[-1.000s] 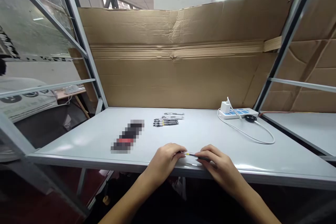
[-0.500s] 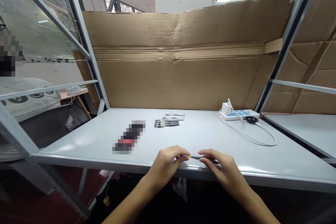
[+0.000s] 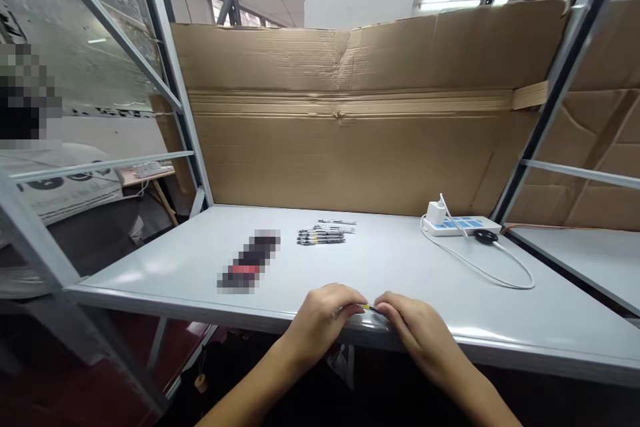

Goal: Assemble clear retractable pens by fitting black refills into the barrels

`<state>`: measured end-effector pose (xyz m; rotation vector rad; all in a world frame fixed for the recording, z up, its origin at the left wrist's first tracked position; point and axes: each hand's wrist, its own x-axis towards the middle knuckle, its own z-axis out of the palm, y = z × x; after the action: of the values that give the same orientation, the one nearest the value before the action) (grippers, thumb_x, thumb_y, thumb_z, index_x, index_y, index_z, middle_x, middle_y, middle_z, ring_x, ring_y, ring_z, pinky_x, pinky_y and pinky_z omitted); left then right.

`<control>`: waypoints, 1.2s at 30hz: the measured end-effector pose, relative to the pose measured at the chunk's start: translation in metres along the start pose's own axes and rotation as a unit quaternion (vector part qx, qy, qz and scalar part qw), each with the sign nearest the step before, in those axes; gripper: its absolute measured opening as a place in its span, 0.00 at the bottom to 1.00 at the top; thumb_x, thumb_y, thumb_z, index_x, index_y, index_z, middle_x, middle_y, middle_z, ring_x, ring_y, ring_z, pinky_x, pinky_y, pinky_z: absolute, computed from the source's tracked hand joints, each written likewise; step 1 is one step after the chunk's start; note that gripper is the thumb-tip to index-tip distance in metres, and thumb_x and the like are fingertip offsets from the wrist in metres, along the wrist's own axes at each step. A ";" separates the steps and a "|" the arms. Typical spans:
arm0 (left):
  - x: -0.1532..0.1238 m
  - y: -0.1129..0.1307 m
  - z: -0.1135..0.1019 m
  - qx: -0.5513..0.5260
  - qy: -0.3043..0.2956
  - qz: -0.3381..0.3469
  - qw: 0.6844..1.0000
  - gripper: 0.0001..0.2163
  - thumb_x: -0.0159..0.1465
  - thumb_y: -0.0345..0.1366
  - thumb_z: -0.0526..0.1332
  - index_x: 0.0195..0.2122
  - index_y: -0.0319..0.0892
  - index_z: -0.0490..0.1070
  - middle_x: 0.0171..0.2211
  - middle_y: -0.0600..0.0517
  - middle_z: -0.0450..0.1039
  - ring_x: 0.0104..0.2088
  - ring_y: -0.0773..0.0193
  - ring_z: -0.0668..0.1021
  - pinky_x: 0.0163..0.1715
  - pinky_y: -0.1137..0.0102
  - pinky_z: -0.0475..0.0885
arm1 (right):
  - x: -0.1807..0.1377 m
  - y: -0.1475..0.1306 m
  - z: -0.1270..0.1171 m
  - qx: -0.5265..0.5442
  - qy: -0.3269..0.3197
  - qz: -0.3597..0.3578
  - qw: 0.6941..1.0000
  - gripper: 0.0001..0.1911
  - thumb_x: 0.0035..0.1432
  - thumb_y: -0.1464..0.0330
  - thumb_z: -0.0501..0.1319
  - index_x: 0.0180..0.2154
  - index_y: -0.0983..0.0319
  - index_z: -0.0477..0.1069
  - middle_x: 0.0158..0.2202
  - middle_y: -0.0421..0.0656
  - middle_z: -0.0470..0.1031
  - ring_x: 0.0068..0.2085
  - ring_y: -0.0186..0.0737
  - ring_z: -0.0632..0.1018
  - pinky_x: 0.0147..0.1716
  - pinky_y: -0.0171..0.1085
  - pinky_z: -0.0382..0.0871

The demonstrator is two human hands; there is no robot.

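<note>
Pen (image 3: 371,308) was up between our two hands, right around the middle of the surface's (image 3: 390,263) front edge. We had our left hand (image 3: 325,317) pinched on one end, thumb and fingertips together, and our right hand (image 3: 420,330) clamped on the other, so only a short bit with some yellow on it showed in the gap. We couldn't tell if the pen was touching the surface or just above it.

Further back, a bit left of the middle, we had a bunch of pens (image 3: 321,238) lying roughly side by side, the looser ones toward the back edge. Between those and the left edge was a dark thing (image 3: 250,259) with a red band, too pixelated for us to say what.

Near the back right corner we had a power strip (image 3: 463,227) with a white plug (image 3: 436,213) on its left end, and a round black thing (image 3: 485,236) just in front. A white cable (image 3: 523,288) looped toward the right edge. Cardboard (image 3: 360,160) stood along the back edge.
</note>
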<state>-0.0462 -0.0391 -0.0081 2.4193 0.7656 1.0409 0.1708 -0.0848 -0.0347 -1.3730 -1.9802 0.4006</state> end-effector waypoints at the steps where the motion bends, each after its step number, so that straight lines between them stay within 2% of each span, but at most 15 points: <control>1: 0.000 0.000 0.000 -0.001 0.009 -0.004 1.000 0.09 0.71 0.32 0.59 0.42 0.44 0.80 0.40 0.51 0.84 0.40 0.61 0.84 0.47 0.67 0.78 | 0.001 0.000 0.002 -0.002 0.009 0.002 1.000 0.16 0.74 0.54 0.50 0.40 0.56 0.67 0.34 0.41 0.78 0.33 0.44 0.79 0.34 0.40 0.68; 3: 0.001 -0.002 -0.002 -0.007 0.023 -0.017 1.000 0.08 0.71 0.32 0.60 0.42 0.45 0.80 0.41 0.51 0.84 0.41 0.60 0.84 0.47 0.66 0.79 | 0.005 0.000 0.004 -0.005 0.031 -0.001 0.999 0.14 0.71 0.54 0.55 0.41 0.57 0.65 0.35 0.42 0.78 0.33 0.43 0.79 0.34 0.40 0.69; 6: 0.003 -0.005 -0.009 -0.009 0.026 -0.027 0.999 0.07 0.71 0.34 0.61 0.42 0.45 0.80 0.41 0.51 0.84 0.41 0.60 0.84 0.48 0.65 0.79 | 0.013 -0.005 0.003 -0.015 0.045 -0.018 0.999 0.15 0.71 0.53 0.54 0.39 0.56 0.64 0.33 0.41 0.78 0.31 0.42 0.78 0.32 0.39 0.68; 11: 0.005 -0.013 -0.021 0.022 0.079 0.000 0.997 0.08 0.72 0.35 0.60 0.43 0.45 0.80 0.40 0.51 0.84 0.41 0.60 0.84 0.48 0.66 0.79 | 0.040 -0.016 -0.003 -0.053 0.015 -0.044 0.998 0.18 0.73 0.52 0.52 0.37 0.57 0.69 0.34 0.43 0.81 0.32 0.44 0.79 0.33 0.40 0.66; 14: 0.004 -0.016 -0.027 0.040 0.089 0.017 0.995 0.09 0.72 0.34 0.59 0.42 0.46 0.81 0.40 0.51 0.84 0.42 0.60 0.84 0.48 0.65 0.79 | 0.054 -0.021 -0.001 -0.025 -0.017 -0.060 0.998 0.24 0.75 0.55 0.45 0.34 0.57 0.71 0.33 0.44 0.81 0.34 0.45 0.80 0.35 0.40 0.69; 16: 0.004 -0.017 -0.031 0.042 0.092 0.012 0.995 0.09 0.72 0.34 0.60 0.42 0.46 0.81 0.40 0.51 0.84 0.42 0.59 0.84 0.48 0.65 0.79 | 0.061 -0.023 0.002 -0.005 -0.026 -0.070 0.997 0.21 0.75 0.55 0.47 0.38 0.57 0.72 0.33 0.43 0.80 0.34 0.44 0.80 0.36 0.40 0.70; 19: 0.004 -0.018 -0.034 0.046 0.097 -0.025 0.994 0.07 0.70 0.32 0.61 0.41 0.45 0.81 0.40 0.52 0.84 0.41 0.60 0.84 0.46 0.66 0.79 | 0.064 -0.023 0.006 -0.012 -0.009 -0.073 0.997 0.12 0.70 0.57 0.55 0.43 0.58 0.69 0.35 0.42 0.80 0.34 0.43 0.79 0.33 0.39 0.70; 22: 0.004 -0.021 -0.033 0.057 0.097 -0.030 0.993 0.07 0.69 0.31 0.62 0.42 0.45 0.81 0.40 0.52 0.85 0.41 0.59 0.85 0.46 0.66 0.79 | 0.065 -0.022 0.005 -0.045 -0.004 -0.079 0.996 0.09 0.71 0.60 0.56 0.40 0.58 0.69 0.37 0.44 0.81 0.35 0.44 0.80 0.34 0.39 0.68; 26: 0.006 -0.021 -0.032 0.068 0.097 -0.007 0.993 0.09 0.69 0.31 0.59 0.41 0.45 0.81 0.40 0.50 0.85 0.42 0.58 0.84 0.46 0.64 0.79 | 0.066 -0.021 0.001 -0.086 -0.034 -0.081 0.992 0.14 0.72 0.59 0.54 0.38 0.58 0.73 0.36 0.44 0.82 0.36 0.46 0.80 0.34 0.39 0.68; 28: 0.007 -0.018 -0.032 0.050 0.088 -0.020 0.995 0.09 0.68 0.31 0.60 0.39 0.45 0.81 0.38 0.51 0.84 0.40 0.59 0.84 0.46 0.65 0.79 | 0.066 -0.020 0.000 -0.057 -0.069 -0.082 0.993 0.18 0.74 0.60 0.50 0.37 0.58 0.74 0.34 0.44 0.81 0.35 0.45 0.80 0.36 0.39 0.69; 30: 0.008 -0.014 -0.034 0.018 0.085 -0.056 0.995 0.07 0.67 0.32 0.62 0.38 0.46 0.81 0.37 0.52 0.84 0.39 0.59 0.84 0.45 0.65 0.79 | 0.064 -0.019 0.000 -0.014 -0.087 -0.080 0.993 0.15 0.73 0.60 0.51 0.41 0.57 0.75 0.33 0.42 0.80 0.34 0.43 0.79 0.36 0.39 0.70; 33: 0.010 -0.009 -0.036 -0.030 0.096 -0.115 0.988 0.04 0.63 0.33 0.65 0.36 0.46 0.81 0.35 0.53 0.84 0.37 0.59 0.83 0.44 0.66 0.78 | 0.061 -0.020 0.003 0.024 -0.043 -0.071 0.996 0.10 0.69 0.60 0.57 0.44 0.57 0.71 0.33 0.42 0.78 0.34 0.43 0.78 0.35 0.38 0.70; 36: 0.010 -0.008 -0.037 -0.039 0.104 -0.125 0.986 0.03 0.62 0.32 0.66 0.34 0.46 0.81 0.35 0.54 0.84 0.37 0.59 0.83 0.43 0.66 0.78 | 0.059 -0.025 0.005 0.042 -0.008 -0.056 0.998 0.12 0.70 0.58 0.55 0.38 0.58 0.68 0.35 0.44 0.79 0.35 0.44 0.79 0.36 0.39 0.70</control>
<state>-0.0705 -0.0215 0.0168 2.1038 1.0478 1.2071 0.1378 -0.0402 -0.0025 -1.2040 -2.0200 0.4396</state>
